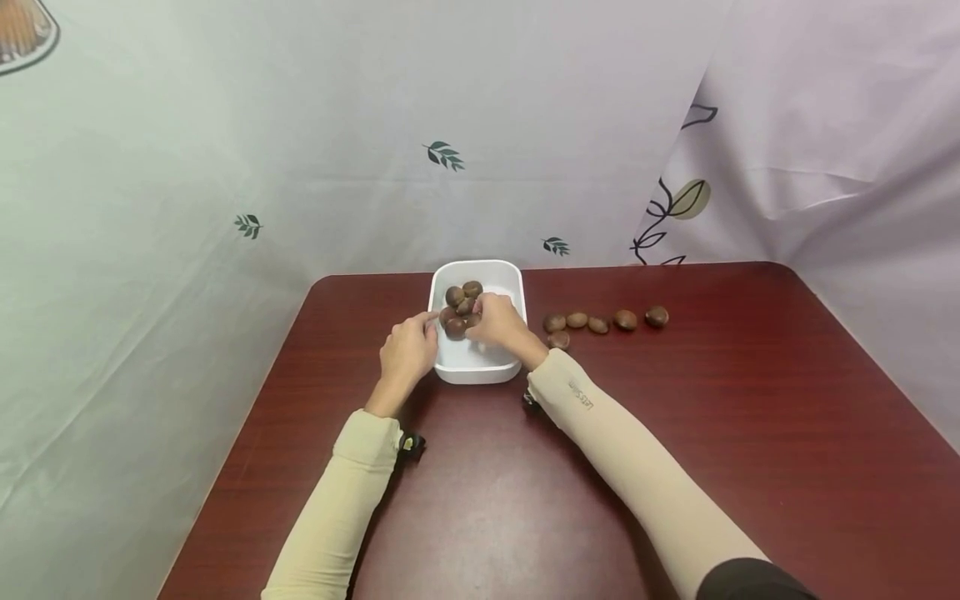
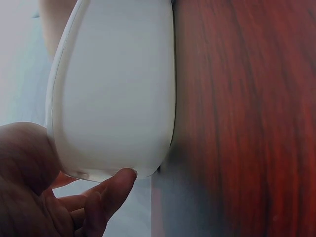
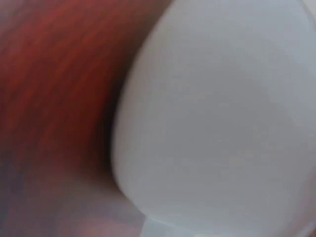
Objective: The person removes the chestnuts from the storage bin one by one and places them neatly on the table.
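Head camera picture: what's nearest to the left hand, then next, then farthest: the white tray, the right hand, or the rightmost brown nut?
From the left hand:
1. White tray: touching it, on its right.
2. Right hand: over the tray.
3. Rightmost brown nut: outside, well right of the tray.

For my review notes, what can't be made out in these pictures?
What, if anything, the right hand pinches: head view, the hand covers its own grip.
Exact count of chestnuts in the tray: head view, the same hand is in the way.
The tray's inside: left wrist view, its outer wall blocks it.
The right hand's fingers: right wrist view, blurred, the tray filling most of the frame.
The whole wall print: head view, cut off at upper left.
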The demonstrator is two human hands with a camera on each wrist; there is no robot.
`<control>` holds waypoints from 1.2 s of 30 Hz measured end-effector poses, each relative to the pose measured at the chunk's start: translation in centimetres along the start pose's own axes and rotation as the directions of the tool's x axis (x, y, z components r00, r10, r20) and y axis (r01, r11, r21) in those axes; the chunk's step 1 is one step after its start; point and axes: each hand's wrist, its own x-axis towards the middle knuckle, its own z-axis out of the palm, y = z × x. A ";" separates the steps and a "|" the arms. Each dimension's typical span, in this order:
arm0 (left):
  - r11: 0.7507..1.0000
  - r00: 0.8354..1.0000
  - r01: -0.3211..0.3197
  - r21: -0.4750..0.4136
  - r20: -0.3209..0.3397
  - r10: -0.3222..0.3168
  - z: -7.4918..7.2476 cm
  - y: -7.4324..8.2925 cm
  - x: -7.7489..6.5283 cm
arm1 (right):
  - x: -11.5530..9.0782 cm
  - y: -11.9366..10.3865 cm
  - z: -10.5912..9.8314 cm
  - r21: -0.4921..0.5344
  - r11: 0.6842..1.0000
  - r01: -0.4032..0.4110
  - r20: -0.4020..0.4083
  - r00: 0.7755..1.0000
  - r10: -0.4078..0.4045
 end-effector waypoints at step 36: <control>1.000 1.000 0.005 0.009 0.021 -0.005 0.1 -0.3 0.2 | -7.2 8.1 -10.7 0.065 0.993 -0.095 -0.031 0.995 0.097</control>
